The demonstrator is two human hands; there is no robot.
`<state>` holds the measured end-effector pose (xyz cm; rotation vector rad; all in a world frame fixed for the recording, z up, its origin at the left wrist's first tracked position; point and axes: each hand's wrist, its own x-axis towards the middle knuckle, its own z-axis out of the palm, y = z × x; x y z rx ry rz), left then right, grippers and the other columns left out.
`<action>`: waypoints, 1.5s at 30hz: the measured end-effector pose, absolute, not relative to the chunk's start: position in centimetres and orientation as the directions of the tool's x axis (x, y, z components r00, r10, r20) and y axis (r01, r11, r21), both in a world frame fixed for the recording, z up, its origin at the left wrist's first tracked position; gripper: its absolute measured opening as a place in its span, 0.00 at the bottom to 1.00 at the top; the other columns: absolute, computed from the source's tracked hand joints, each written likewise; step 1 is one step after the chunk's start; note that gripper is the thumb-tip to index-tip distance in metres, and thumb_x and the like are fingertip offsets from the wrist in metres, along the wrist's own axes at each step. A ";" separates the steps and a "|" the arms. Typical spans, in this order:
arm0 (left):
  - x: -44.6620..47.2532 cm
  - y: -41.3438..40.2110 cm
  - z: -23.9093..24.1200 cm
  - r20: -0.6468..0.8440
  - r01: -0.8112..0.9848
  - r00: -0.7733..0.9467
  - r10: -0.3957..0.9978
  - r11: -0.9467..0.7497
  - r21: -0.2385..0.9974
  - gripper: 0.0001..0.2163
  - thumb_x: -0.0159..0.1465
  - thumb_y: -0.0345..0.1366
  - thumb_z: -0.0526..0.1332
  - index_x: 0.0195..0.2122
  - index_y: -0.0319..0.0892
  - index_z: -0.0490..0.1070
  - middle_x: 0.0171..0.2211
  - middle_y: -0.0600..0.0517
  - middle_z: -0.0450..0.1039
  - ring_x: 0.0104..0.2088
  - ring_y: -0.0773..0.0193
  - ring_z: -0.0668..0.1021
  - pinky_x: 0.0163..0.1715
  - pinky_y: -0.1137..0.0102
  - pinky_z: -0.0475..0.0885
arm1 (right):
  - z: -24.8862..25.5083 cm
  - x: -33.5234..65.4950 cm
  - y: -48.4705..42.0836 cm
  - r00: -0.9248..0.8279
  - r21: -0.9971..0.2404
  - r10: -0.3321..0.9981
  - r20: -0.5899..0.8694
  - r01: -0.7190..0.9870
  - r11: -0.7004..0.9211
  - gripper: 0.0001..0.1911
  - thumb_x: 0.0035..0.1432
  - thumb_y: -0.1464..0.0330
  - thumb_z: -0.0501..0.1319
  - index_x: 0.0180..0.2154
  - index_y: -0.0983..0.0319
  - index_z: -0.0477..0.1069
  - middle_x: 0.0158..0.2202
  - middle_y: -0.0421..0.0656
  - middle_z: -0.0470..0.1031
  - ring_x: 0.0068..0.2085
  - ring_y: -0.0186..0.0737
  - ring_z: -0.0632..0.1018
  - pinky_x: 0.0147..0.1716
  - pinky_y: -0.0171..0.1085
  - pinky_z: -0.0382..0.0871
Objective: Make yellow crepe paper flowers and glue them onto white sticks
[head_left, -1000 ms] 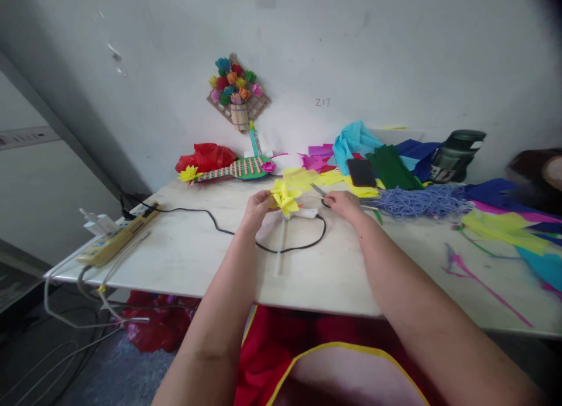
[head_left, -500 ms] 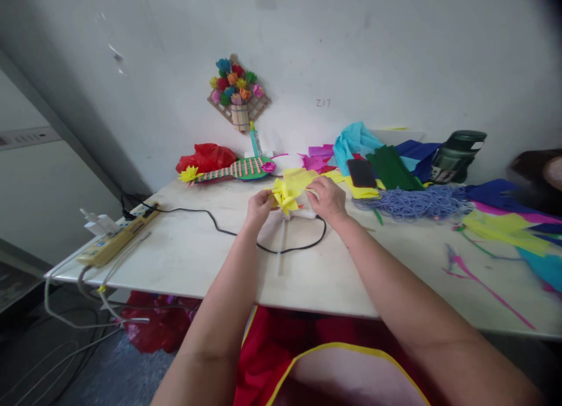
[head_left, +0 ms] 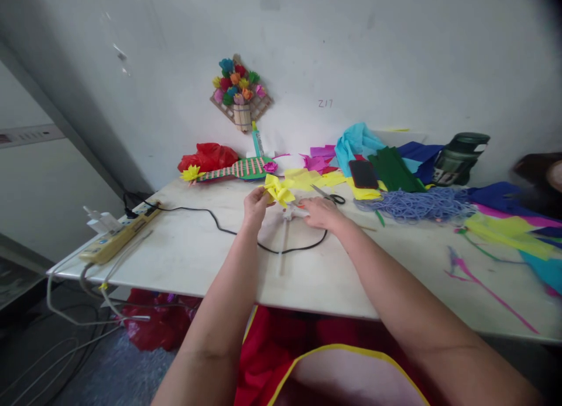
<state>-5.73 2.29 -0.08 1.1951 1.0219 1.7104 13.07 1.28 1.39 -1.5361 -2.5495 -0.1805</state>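
— Pale surface (head_left: 184,260) against a white wall is carrying a lot. What is the left hand (head_left: 256,206) doing?

— It is gripping a yellow paper flower (head_left: 278,191), lifting it just above the surface, petals already folded and spread.

— And the right hand (head_left: 319,212)?

— It is lying low just right of the flower, fingers closing over a white glue gun (head_left: 295,213) on the surface. Whether it is gripping or only touching, I cannot tell.

— What is lying around them?

— A black cord (head_left: 228,230) is looping from the gun toward a power strip (head_left: 117,237) far left of the left hand. Scissors (head_left: 328,196) are resting just beyond the right hand, then a phone (head_left: 362,174) and coloured paper (head_left: 386,166).

— How far along does it look?

— The flower seems formed; gluing appears to be what is left, judging by the gun under the hand.
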 end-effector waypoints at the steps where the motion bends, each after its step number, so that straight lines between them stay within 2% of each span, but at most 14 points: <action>1: -5.8 2.3 -0.1 0.315 -0.162 -0.241 0.918 -0.358 0.920 0.12 0.46 0.36 0.61 0.32 0.37 0.69 0.30 0.51 0.72 0.31 0.64 0.75 0.33 0.64 0.73 | 1.1 12.8 1.3 -0.457 0.017 0.871 0.180 0.887 0.461 0.25 0.47 0.70 0.54 0.50 0.59 0.62 0.44 0.48 0.72 0.44 0.48 0.71 0.37 0.40 0.62; 4: -5.9 2.3 -0.2 0.310 -0.161 -0.246 0.919 -0.354 0.921 0.12 0.46 0.36 0.61 0.33 0.38 0.69 0.30 0.51 0.72 0.31 0.64 0.75 0.32 0.65 0.73 | 0.2 11.8 1.1 -0.430 0.013 0.884 0.186 0.900 0.435 0.27 0.46 0.73 0.54 0.51 0.61 0.61 0.45 0.50 0.70 0.46 0.48 0.70 0.39 0.41 0.62; 8: -6.0 2.4 -0.2 0.297 -0.161 -0.258 0.919 -0.344 0.925 0.13 0.45 0.36 0.61 0.32 0.38 0.69 0.30 0.51 0.72 0.31 0.65 0.74 0.31 0.68 0.73 | -0.3 11.3 1.0 -0.384 0.016 0.897 0.219 0.921 0.390 0.21 0.48 0.73 0.52 0.47 0.64 0.64 0.43 0.52 0.70 0.45 0.48 0.70 0.40 0.42 0.61; 12: -6.2 2.5 -0.2 0.283 -0.169 -0.285 0.916 -0.338 0.926 0.13 0.45 0.36 0.61 0.32 0.37 0.69 0.30 0.51 0.71 0.30 0.66 0.74 0.29 0.69 0.72 | 0.2 12.2 1.2 -0.333 0.015 0.906 0.262 0.940 0.341 0.16 0.51 0.69 0.52 0.43 0.62 0.67 0.38 0.51 0.73 0.40 0.47 0.73 0.36 0.41 0.61; 16: -6.4 2.7 -0.3 0.275 -0.151 -0.310 0.910 -0.333 0.931 0.13 0.45 0.36 0.61 0.33 0.38 0.69 0.29 0.52 0.71 0.31 0.66 0.74 0.30 0.69 0.72 | 1.1 13.9 1.6 -0.235 -0.047 0.913 0.334 0.963 0.265 0.14 0.50 0.63 0.54 0.40 0.59 0.68 0.35 0.48 0.74 0.37 0.47 0.74 0.33 0.39 0.62; 18: -6.5 2.8 -0.4 0.265 -0.145 -0.321 0.909 -0.324 0.935 0.13 0.45 0.36 0.61 0.33 0.38 0.69 0.29 0.52 0.71 0.30 0.66 0.74 0.30 0.69 0.72 | 1.4 14.7 1.8 -0.132 -0.141 0.912 0.389 0.969 0.200 0.13 0.50 0.63 0.54 0.38 0.58 0.69 0.34 0.48 0.74 0.36 0.46 0.74 0.32 0.39 0.62; 22: -6.5 2.9 -0.7 0.259 -0.137 -0.310 0.915 -0.312 0.940 0.13 0.45 0.36 0.61 0.33 0.38 0.69 0.29 0.51 0.72 0.30 0.66 0.74 0.29 0.69 0.72 | 1.8 15.7 2.4 0.065 -0.534 0.891 0.450 0.819 0.210 0.12 0.46 0.66 0.54 0.34 0.61 0.69 0.29 0.45 0.73 0.31 0.42 0.73 0.29 0.37 0.63; 25: -6.4 3.0 -0.8 0.254 -0.128 -0.284 0.925 -0.299 0.946 0.13 0.45 0.36 0.61 0.33 0.38 0.69 0.28 0.52 0.72 0.30 0.66 0.74 0.29 0.70 0.72 | 2.2 15.6 2.4 0.016 -0.738 0.900 0.436 0.579 0.347 0.12 0.46 0.65 0.54 0.33 0.64 0.69 0.22 0.41 0.70 0.22 0.34 0.69 0.23 0.34 0.62; 28: -6.3 2.9 -0.8 0.251 -0.123 -0.258 0.933 -0.289 0.949 0.13 0.45 0.37 0.61 0.32 0.38 0.69 0.28 0.52 0.72 0.29 0.66 0.74 0.28 0.70 0.72 | 2.6 15.0 2.0 -0.101 -0.840 0.893 0.438 0.306 0.447 0.12 0.44 0.62 0.57 0.29 0.65 0.69 0.17 0.37 0.66 0.17 0.30 0.63 0.19 0.33 0.60; 31: -6.2 2.8 -0.7 0.252 -0.117 -0.246 0.936 -0.286 0.951 0.13 0.46 0.36 0.61 0.33 0.38 0.69 0.29 0.51 0.72 0.29 0.67 0.74 0.28 0.70 0.72 | 2.9 14.4 1.5 -0.175 -0.850 0.880 0.441 0.235 0.472 0.11 0.43 0.62 0.59 0.26 0.65 0.68 0.17 0.37 0.65 0.16 0.28 0.62 0.17 0.32 0.58; 34: -6.1 2.6 -0.6 0.254 -0.112 -0.234 0.939 -0.285 0.952 0.13 0.45 0.35 0.60 0.33 0.38 0.69 0.29 0.51 0.72 0.29 0.67 0.74 0.28 0.71 0.72 | 2.8 14.1 1.3 -0.206 -0.847 0.878 0.431 0.243 0.473 0.13 0.43 0.61 0.60 0.28 0.65 0.69 0.18 0.37 0.67 0.16 0.28 0.63 0.16 0.32 0.58; 38: -6.1 2.4 -0.6 0.261 -0.100 -0.229 0.938 -0.289 0.952 0.13 0.46 0.36 0.60 0.33 0.38 0.69 0.30 0.51 0.72 0.30 0.66 0.74 0.29 0.70 0.72 | 2.4 14.2 1.6 -0.221 -0.829 0.883 0.414 0.309 0.466 0.16 0.43 0.59 0.60 0.30 0.66 0.70 0.20 0.39 0.69 0.18 0.30 0.65 0.18 0.32 0.60; 45: -6.1 2.7 -0.7 0.256 -0.078 -0.235 0.938 -0.281 0.957 0.12 0.46 0.34 0.60 0.33 0.38 0.70 0.30 0.51 0.73 0.30 0.65 0.75 0.29 0.69 0.72 | 2.1 14.2 1.8 -0.236 -0.749 0.891 0.387 0.484 0.453 0.15 0.45 0.59 0.59 0.30 0.63 0.72 0.25 0.42 0.74 0.26 0.37 0.73 0.26 0.34 0.64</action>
